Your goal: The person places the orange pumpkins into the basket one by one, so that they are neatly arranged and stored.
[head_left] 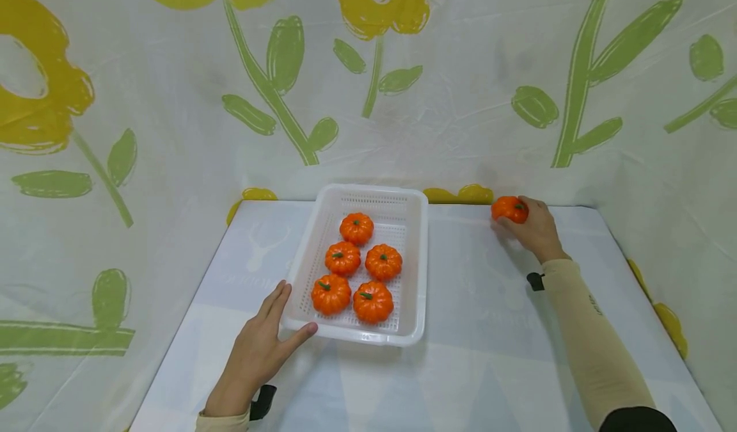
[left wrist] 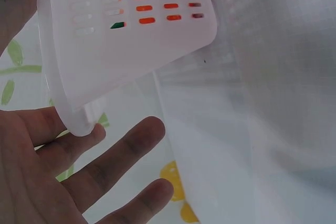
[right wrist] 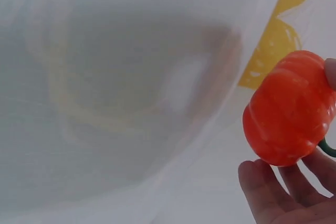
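Note:
A white plastic basket (head_left: 418, 291) stands on the table with several small orange pumpkins (head_left: 373, 302) inside it. My left hand (head_left: 257, 342) touches the basket's near left corner, its thumb at the front rim and its fingers straight along the left side. In the left wrist view the fingers (left wrist: 113, 161) are spread beside the basket's rim (left wrist: 58, 77). At the far right of the table, my right hand (head_left: 538, 230) holds another orange pumpkin (head_left: 509, 209) between thumb and fingers. The right wrist view shows this pumpkin (right wrist: 289, 108) close up, its green stem toward the palm.
The white table (head_left: 478, 329) reaches back to a fabric wall (head_left: 460, 118) printed with yellow flowers and green leaves. Similar fabric hangs at both sides. Dark straps sit at both wrists.

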### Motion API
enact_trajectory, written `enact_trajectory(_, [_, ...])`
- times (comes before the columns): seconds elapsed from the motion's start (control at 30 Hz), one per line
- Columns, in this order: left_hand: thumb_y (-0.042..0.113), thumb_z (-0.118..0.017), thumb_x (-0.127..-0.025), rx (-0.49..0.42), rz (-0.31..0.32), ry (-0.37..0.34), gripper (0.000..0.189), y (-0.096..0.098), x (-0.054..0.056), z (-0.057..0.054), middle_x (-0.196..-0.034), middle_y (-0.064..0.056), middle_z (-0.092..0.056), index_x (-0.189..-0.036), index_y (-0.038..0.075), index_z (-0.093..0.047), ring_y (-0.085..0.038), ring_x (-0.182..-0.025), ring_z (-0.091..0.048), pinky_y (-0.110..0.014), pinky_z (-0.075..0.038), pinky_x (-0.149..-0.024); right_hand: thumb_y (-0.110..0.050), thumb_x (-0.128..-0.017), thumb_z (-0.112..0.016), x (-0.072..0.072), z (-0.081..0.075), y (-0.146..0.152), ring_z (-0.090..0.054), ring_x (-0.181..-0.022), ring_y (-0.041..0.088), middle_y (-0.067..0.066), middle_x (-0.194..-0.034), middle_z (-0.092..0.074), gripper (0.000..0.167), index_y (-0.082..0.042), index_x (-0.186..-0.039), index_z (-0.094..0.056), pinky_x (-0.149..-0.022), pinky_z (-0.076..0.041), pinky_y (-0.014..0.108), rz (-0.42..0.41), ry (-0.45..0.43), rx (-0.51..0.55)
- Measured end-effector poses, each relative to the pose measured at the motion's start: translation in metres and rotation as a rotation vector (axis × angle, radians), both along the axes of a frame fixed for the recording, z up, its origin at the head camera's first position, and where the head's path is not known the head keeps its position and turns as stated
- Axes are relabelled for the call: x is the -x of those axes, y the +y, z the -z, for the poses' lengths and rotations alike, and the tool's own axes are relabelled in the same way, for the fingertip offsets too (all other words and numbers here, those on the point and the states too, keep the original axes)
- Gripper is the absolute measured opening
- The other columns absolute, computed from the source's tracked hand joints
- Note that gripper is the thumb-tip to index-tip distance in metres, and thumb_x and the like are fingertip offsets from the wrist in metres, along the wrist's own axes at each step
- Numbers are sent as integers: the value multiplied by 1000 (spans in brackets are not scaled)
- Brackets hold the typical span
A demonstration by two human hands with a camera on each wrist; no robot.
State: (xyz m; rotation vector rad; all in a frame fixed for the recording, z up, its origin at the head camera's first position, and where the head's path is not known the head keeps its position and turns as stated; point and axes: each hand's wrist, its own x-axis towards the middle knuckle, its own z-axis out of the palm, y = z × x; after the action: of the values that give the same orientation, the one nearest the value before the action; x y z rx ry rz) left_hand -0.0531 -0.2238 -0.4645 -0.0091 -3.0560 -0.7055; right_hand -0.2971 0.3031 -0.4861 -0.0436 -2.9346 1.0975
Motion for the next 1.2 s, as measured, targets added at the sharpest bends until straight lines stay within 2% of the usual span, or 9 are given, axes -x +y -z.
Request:
enact_trajectory(0.13, [74,-59,-87,-4,4,7,103,0,0,0,-164,-14,-29,-159,7,-31,-45,-132,-51,-63,-47,-100,-50,-94,-69,0,-8,-4,-36,-133,51,35,-150,-33,92,5,-156,-28,-112,-32,66,-24,30,2])
enact_trajectory(0.47, [75,-59,-87,-5,-3,2,104,1,0,-1,-164,-15,-28,-159,6,-31,-45,-132,-50,-64,-46,-100,-38,-94,-74,0,-28,-29,-40,-131,48,33,-147,-40,83,7,-151,-35,-111,-35,62,-123,140,-27])
enact_trajectory(0.8, [76,-57,-86,-1,-9,-4,105,1,0,1,-164,-15,-28,-160,7,-30,-46,-132,-50,-64,-46,-100,-27,-92,-77,-2,-44,-55,-47,-125,40,24,-147,-44,69,-1,-147,-46,-99,-46,56,-249,252,-3])
enact_trajectory(1.0, [76,-57,-86,3,-6,4,105,0,-1,2,-164,-15,-28,-159,7,-31,-45,-132,-51,-63,-47,-100,-26,-91,-78,-5,-57,-76,-47,-126,39,21,-147,-46,69,-2,-148,-46,-102,-48,57,-303,265,21])
enact_trajectory(1.2, [77,-57,-86,5,-8,3,105,0,0,2,-164,-15,-29,-159,7,-31,-45,-132,-50,-64,-47,-100,-27,-90,-80,-4,-68,-99,-44,-129,40,18,-148,-47,67,-4,-145,-50,-101,-48,56,-354,296,-32])
